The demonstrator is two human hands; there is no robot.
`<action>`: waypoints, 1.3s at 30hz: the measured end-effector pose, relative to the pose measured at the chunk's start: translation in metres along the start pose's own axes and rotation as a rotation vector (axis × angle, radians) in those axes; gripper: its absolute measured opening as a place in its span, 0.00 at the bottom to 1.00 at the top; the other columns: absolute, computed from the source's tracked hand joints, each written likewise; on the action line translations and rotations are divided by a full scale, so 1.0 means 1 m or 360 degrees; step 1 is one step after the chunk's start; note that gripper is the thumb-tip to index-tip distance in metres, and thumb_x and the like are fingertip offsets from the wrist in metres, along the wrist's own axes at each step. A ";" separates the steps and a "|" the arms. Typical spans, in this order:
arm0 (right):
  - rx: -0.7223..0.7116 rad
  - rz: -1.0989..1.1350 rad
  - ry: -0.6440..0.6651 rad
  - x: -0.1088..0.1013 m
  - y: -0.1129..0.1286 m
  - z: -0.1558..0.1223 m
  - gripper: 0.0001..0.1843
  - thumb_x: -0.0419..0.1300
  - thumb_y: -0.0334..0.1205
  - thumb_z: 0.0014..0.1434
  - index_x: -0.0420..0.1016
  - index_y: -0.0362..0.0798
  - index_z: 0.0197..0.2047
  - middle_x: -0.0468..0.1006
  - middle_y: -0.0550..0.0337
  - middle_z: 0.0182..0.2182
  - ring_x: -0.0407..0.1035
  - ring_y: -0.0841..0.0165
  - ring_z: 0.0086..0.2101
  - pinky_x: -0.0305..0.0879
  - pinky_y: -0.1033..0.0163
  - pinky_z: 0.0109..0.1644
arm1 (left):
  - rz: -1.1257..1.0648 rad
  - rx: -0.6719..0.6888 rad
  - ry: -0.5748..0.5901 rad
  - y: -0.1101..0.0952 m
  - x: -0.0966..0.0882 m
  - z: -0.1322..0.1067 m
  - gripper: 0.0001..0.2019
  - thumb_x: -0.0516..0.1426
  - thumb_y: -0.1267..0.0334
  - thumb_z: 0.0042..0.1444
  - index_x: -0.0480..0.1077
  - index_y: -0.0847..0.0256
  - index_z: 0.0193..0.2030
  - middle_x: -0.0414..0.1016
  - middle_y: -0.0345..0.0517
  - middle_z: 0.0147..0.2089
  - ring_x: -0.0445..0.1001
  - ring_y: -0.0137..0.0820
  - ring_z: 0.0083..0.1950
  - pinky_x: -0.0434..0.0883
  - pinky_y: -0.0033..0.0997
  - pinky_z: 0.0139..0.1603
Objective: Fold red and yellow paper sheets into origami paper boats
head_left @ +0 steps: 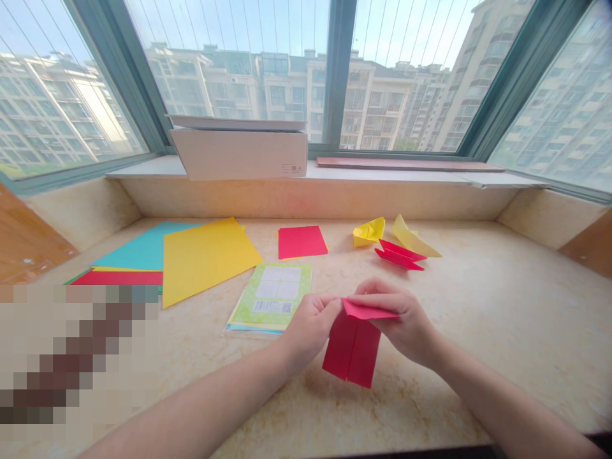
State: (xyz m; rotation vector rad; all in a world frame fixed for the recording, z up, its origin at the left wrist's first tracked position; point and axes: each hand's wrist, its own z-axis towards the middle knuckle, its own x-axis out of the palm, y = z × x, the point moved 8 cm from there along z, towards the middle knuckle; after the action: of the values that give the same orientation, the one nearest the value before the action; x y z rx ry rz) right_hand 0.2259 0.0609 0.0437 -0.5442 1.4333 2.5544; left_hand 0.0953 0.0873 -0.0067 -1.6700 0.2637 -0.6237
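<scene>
Red folded paper (351,350) is held over the worktop (454,357), its folded top end gripped between the fingers of both the left hand (313,319) and the right hand (396,312). Seen from it, a green-patterned packet (277,287) lies at ten o'clock, a red square sheet (303,242) at eleven, and a red origami piece (400,257) at one.
</scene>
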 end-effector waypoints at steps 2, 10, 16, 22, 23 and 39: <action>-0.0060 -0.0075 -0.0004 0.000 0.004 0.000 0.13 0.63 0.40 0.67 0.85 0.61 0.51 0.79 0.56 0.39 0.73 0.63 0.38 0.73 0.58 0.39 | 0.0020 0.0001 0.0037 0.000 0.001 0.000 0.20 0.61 0.51 0.58 0.67 0.63 0.23 0.65 0.38 0.23 0.60 0.25 0.25 0.56 0.26 0.28; -0.0089 -0.0147 0.0047 0.002 0.006 -0.001 0.16 0.61 0.35 0.67 0.84 0.61 0.52 0.77 0.56 0.40 0.72 0.63 0.39 0.72 0.58 0.41 | -0.0146 0.0020 0.0080 -0.006 0.007 -0.005 0.24 0.58 0.45 0.61 0.73 0.65 0.27 0.69 0.41 0.24 0.64 0.26 0.26 0.64 0.28 0.32; -0.0019 -0.0097 0.0078 0.002 0.004 0.000 0.18 0.60 0.34 0.66 0.83 0.61 0.54 0.76 0.55 0.43 0.72 0.61 0.43 0.73 0.57 0.43 | -0.0132 0.0018 0.0154 -0.008 0.011 -0.007 0.17 0.65 0.52 0.57 0.80 0.66 0.41 0.79 0.47 0.32 0.74 0.31 0.33 0.67 0.28 0.38; 0.0090 0.0114 0.0218 -0.004 0.003 0.001 0.23 0.57 0.39 0.68 0.74 0.63 0.64 0.76 0.54 0.56 0.70 0.56 0.55 0.69 0.48 0.59 | -0.0032 0.0110 0.0145 -0.014 0.008 -0.003 0.18 0.61 0.51 0.63 0.80 0.65 0.49 0.82 0.51 0.39 0.77 0.36 0.38 0.71 0.34 0.44; 0.0119 0.0158 0.0219 -0.007 0.000 0.000 0.23 0.57 0.43 0.68 0.74 0.64 0.65 0.75 0.55 0.58 0.68 0.54 0.58 0.68 0.46 0.61 | 0.0023 0.0142 0.0121 -0.016 0.007 -0.003 0.19 0.60 0.50 0.64 0.80 0.65 0.50 0.82 0.51 0.38 0.77 0.36 0.38 0.70 0.33 0.43; 0.0674 0.0383 -0.0007 -0.007 -0.030 0.003 0.15 0.68 0.52 0.61 0.84 0.50 0.44 0.86 0.54 0.43 0.80 0.59 0.44 0.76 0.53 0.50 | 0.0200 0.0177 0.0025 -0.014 0.003 -0.005 0.19 0.58 0.48 0.65 0.76 0.63 0.47 0.82 0.49 0.36 0.77 0.33 0.33 0.71 0.27 0.34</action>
State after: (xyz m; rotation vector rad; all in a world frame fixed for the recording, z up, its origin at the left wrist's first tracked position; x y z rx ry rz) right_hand 0.2410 0.0798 0.0240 -0.3130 2.0710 2.2977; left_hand 0.0928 0.0846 0.0085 -1.5297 0.3364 -0.5478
